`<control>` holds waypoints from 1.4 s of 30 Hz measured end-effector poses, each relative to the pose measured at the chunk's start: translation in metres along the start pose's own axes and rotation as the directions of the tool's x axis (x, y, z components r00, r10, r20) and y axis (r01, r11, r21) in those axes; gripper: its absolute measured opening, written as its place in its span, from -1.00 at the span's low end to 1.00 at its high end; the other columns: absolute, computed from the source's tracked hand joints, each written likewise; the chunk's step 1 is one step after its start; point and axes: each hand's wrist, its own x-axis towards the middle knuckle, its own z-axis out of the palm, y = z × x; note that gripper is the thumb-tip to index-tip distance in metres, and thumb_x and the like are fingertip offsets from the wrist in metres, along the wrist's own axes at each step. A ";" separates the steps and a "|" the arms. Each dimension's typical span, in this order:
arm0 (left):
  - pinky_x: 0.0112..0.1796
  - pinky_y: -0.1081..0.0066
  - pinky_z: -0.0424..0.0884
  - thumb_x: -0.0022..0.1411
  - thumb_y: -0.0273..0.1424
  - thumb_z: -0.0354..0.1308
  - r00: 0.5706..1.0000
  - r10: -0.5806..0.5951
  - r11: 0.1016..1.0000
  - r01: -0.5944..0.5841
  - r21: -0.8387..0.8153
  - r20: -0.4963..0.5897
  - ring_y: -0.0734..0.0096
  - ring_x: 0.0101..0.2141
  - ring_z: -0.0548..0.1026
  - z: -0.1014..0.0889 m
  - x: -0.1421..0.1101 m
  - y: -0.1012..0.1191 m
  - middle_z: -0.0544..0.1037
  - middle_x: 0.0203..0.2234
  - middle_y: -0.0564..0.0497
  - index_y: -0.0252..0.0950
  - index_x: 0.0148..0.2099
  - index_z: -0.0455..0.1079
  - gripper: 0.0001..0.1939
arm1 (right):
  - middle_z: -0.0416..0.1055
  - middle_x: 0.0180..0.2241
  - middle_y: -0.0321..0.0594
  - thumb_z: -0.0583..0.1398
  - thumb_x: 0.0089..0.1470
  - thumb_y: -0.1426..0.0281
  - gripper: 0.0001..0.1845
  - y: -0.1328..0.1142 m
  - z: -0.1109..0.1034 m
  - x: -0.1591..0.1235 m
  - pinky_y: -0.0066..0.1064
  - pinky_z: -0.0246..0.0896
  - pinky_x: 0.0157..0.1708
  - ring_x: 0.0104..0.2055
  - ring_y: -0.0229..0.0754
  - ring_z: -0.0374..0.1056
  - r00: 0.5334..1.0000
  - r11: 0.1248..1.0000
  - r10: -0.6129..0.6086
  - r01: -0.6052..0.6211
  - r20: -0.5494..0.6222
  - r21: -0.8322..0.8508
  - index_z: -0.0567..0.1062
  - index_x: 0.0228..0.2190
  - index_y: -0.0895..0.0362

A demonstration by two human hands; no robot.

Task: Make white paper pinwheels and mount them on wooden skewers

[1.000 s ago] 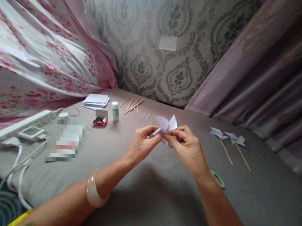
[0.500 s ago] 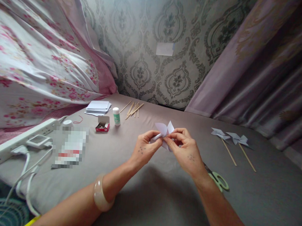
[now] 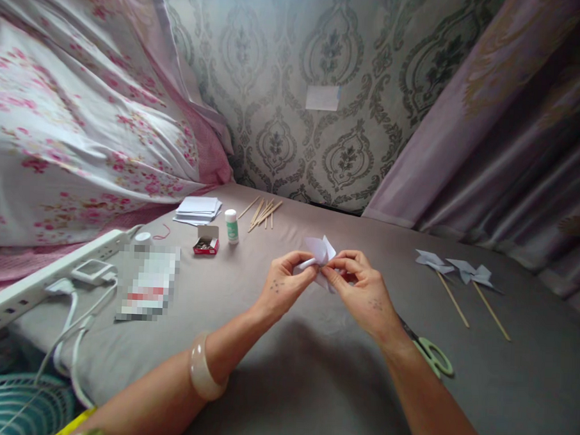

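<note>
A white paper pinwheel (image 3: 321, 249) is held above the grey cloth, its blades curled up and its middle hidden by my fingertips. My left hand (image 3: 287, 275) pinches it from the left, thumb and fingers closed on the paper. From the right, my right hand (image 3: 359, 284) grips the same paper near its centre, thumb against the fingers. Whether a pin sits between the fingertips I cannot make out. Green-handled scissors (image 3: 435, 357) lie just beyond my right forearm, partly covered by it.
Two finished-looking pinwheels on sticks (image 3: 470, 271) lie at right. Behind my left hand are a glue stick (image 3: 232, 228), a small red box (image 3: 206, 244) of metal bits, wooden sticks (image 3: 266, 215) and stacked paper (image 3: 197, 210). A power strip (image 3: 51, 281) with cables runs along the left.
The view has shifted slightly, so everything appears a little further right. Both hands keep their grip on the paper pinwheel, whose raised blades now stand closer together.
</note>
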 end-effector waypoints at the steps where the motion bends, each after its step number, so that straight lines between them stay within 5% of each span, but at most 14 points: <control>1: -0.37 0.48 0.27 -0.07 -0.37 0.28 1.000 0.010 1.000 -0.010 0.014 0.001 0.48 -0.47 0.37 0.000 -0.001 -0.001 0.50 -0.53 0.06 -0.36 -0.39 0.49 -0.84 | 0.32 -0.30 -0.20 0.27 -0.05 0.01 -0.58 0.001 0.000 -0.001 -0.43 0.27 -0.48 -0.47 -0.33 0.26 1.000 1.000 0.000 0.000 0.003 -0.003 0.58 -0.48 0.14; 11: -0.46 0.51 0.22 0.02 -0.45 0.18 0.997 -0.051 0.996 0.047 0.074 0.053 0.55 -0.51 0.29 -0.005 -0.001 -0.017 0.47 -0.52 0.03 -0.42 -0.22 0.57 -0.74 | 0.36 -0.33 -0.20 0.17 -0.16 -0.23 -0.41 0.020 -0.006 0.000 -0.31 0.26 -0.50 -0.53 -0.24 0.27 0.996 0.972 -0.091 0.090 0.007 -0.218 0.54 -0.50 0.04; 20: -0.49 0.53 0.22 0.01 -0.43 0.19 0.991 -0.097 0.993 0.089 0.083 0.093 0.54 -0.53 0.29 -0.009 0.004 -0.027 0.48 -0.54 0.01 -0.44 -0.20 0.57 -0.71 | 0.36 -0.32 -0.17 0.12 -0.12 -0.25 -0.40 0.035 -0.003 0.001 -0.25 0.28 -0.45 -0.51 -0.20 0.28 0.981 0.942 -0.192 0.191 0.026 -0.277 0.56 -0.49 0.01; 29: -0.48 0.51 0.23 0.02 -0.41 0.16 0.993 -0.069 0.971 0.045 0.236 0.094 0.48 -0.51 0.33 -0.014 0.008 -0.031 0.51 -0.53 -0.01 -0.48 -0.21 0.58 -0.68 | 0.33 -0.27 -0.13 0.14 -0.04 -0.15 -0.44 0.041 -0.001 0.000 -0.25 0.30 -0.28 -0.30 -0.11 0.35 0.981 0.939 -0.188 0.192 0.041 -0.284 0.58 -0.50 0.08; 42: -0.36 0.48 0.35 0.08 -0.42 0.11 0.991 0.029 0.933 -0.074 0.353 0.132 0.39 -0.42 0.46 -0.016 0.007 -0.028 0.61 -0.43 -0.03 -0.41 -0.17 0.59 -0.68 | 0.31 -0.28 -0.18 0.21 -0.01 -0.03 -0.55 0.042 0.009 -0.002 -0.35 0.27 -0.41 -0.41 -0.23 0.29 0.998 0.979 -0.070 0.069 0.001 -0.192 0.58 -0.48 0.11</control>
